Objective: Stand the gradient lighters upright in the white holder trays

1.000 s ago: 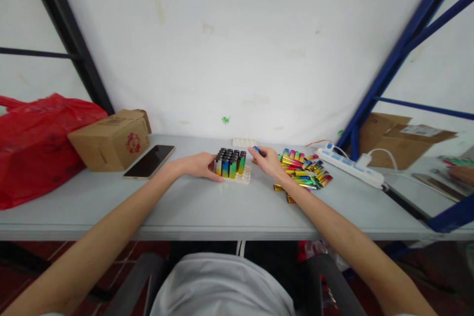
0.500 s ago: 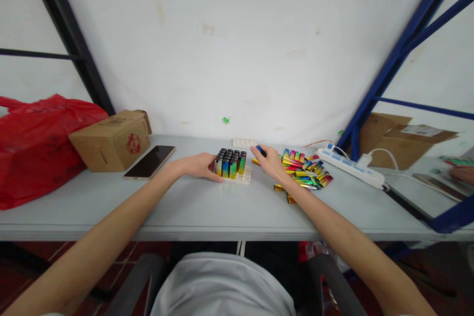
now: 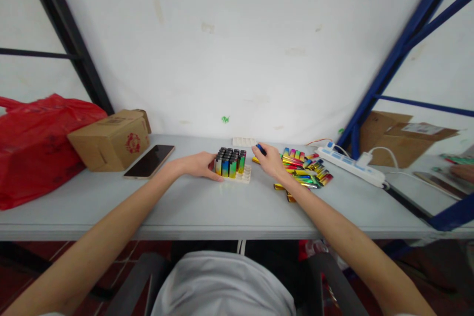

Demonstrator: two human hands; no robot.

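Upright lighters [image 3: 229,163] with black tops and shiny rainbow bodies fill most of a white tray [image 3: 242,178]. Open slots show along the tray's right side. My left hand [image 3: 202,165] grips the left edge of this group, thumb in front and fingers behind, partly hidden. To the right of the tray, my right hand [image 3: 270,160] is closed on a dark blue lighter [image 3: 261,149], raised a little above the table. Beside and behind that hand lies a loose pile of metallic lighters [image 3: 305,170] in gold, red, green and blue.
Against the wall lies a second white tray [image 3: 243,141]. On the left are a phone [image 3: 150,162], a cardboard box [image 3: 114,140] and a red plastic bag [image 3: 40,145]. A white power strip [image 3: 350,165] with cables runs along the right, near a blue metal post [image 3: 400,54].
Hardly anything differs. My right hand, with the dark blue lighter, is nearly in the same spot; my left hand stays at the tray. The view has shifted very slightly.
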